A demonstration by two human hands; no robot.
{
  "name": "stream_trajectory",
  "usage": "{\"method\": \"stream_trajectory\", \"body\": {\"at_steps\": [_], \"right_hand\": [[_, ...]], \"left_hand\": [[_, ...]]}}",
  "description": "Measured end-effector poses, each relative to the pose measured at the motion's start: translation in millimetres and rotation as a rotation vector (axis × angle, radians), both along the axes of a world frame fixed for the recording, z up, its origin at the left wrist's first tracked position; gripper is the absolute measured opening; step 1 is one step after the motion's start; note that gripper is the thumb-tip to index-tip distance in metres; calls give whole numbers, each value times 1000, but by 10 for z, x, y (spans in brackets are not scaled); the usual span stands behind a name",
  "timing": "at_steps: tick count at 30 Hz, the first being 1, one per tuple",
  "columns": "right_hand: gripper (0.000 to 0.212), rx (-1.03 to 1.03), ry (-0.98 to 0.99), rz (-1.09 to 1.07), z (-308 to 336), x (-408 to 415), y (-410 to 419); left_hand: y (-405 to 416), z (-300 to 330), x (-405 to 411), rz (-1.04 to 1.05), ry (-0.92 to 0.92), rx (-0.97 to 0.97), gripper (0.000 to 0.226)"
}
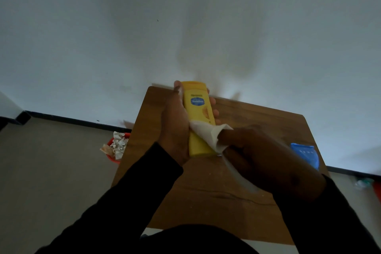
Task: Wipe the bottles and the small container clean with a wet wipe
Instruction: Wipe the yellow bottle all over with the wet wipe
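While our left hand (175, 128) clamps the yellow Vaseline bottle (199, 118), our right hand (266, 159) pinches the wet wipe (208, 133) against it. Smooth plastic, likely slick when damp, so we'd grip mid-body.

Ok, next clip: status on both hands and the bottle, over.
Left hand grips yellow plastic lotion bottle above wooden table. Right hand presses white wet wipe on its lower front. Nothing in the way.
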State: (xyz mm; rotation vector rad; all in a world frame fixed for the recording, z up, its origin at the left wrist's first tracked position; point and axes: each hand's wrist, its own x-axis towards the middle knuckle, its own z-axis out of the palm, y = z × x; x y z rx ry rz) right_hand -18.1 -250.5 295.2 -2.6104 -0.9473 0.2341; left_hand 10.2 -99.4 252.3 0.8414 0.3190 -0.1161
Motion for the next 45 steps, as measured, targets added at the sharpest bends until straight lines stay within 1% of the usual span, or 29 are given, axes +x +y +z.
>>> {"method": "stream_trajectory", "body": {"at_steps": [2,5,7,10,11,13,16,17,19,21,23,25,27,31,32,35,37,39,42,44,45], "right_hand": [[20,59,-99,-35,-48,75,11],[23,50,-183,-145,-79,159,-30],[24,16,-140,-138,-33,102,-75],[24,-2,-15,-53,12,-28,-43],[24,12,-35,-37,4,-37,-14],[24,58,-144,-57,-22,31,16],[25,115,-207,-184,-34,152,-37],[25,94,-214,-189,-20,144,-69],[27,46,-160,-147,7,66,-91],[28,39,-99,-77,-4,-22,-38],[27,57,-120,-49,-44,-20,33],[29,75,-189,-115,-88,72,41],[29,49,-230,-192,-97,140,-10],[31,-37,-140,-151,-141,75,-85],[30,-33,-140,-143,-156,57,-79],[23,31,-220,-153,-155,56,-66],[21,87,-274,-183,-126,68,-58],[21,120,-292,-190,-86,46,-43],[22,53,-212,-99,-88,-83,14],[27,13,-127,-17,-110,-185,49],[28,-6,-122,12,-112,-214,55]], "left_hand": [[-47,-8,-27,-19,-6,-4,65],[-23,-27,-33,-2,-18,-1,63],[23,-37,-29,16,-37,12,62],[-12,-44,-51,-3,-29,26,65],[-48,-40,-68,-11,-21,35,65],[-111,-68,-85,-33,-29,62,62],[-130,-57,-126,-44,-50,125,53],[-119,-48,-127,-39,-57,160,53],[-86,-51,-111,-15,-60,206,55],[-86,-36,-108,-9,-31,190,64],[-97,3,-117,-5,2,163,67],[-75,-15,-100,6,-21,165,61],[-24,12,-110,4,-48,207,57],[62,112,-131,2,-75,305,57],[65,128,-131,9,-76,333,57],[68,97,-110,50,-132,389,42],[56,68,-116,13,-187,381,41],[48,44,-109,8,-188,364,43],[75,49,-63,47,-112,298,49],[132,39,-9,29,-59,207,48],[154,36,3,4,-43,176,48]]}}
